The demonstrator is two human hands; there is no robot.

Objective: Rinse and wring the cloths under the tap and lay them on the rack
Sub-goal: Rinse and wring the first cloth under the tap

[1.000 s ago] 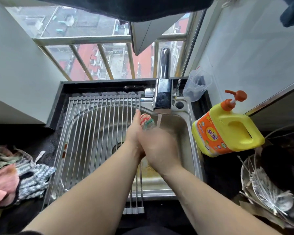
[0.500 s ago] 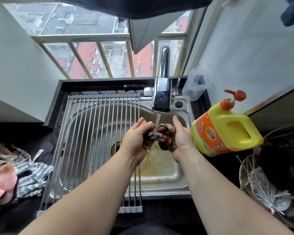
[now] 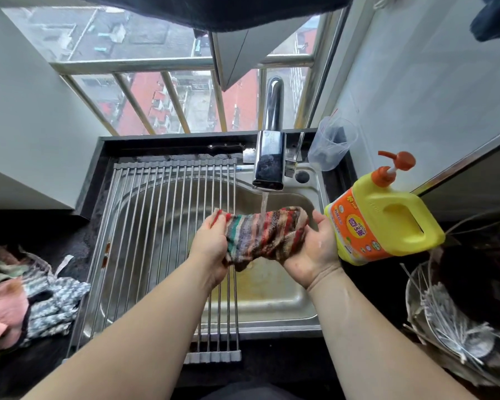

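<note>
A striped multicoloured cloth is stretched between my two hands under the running chrome tap. My left hand grips its left end and my right hand grips its right end from below. The water stream hits the cloth's top middle. All this is over the steel sink. A roll-up metal rack of parallel rods covers the sink's left part and carries nothing.
A pile of other cloths lies on the dark counter at the left. A yellow detergent jug with an orange pump stands right of the sink, close to my right hand. A plastic cup sits behind it. A wire basket is at the right.
My hands have moved apart and spread the bunched cloth out wide under the stream. One second ago they were pressed together on it.
</note>
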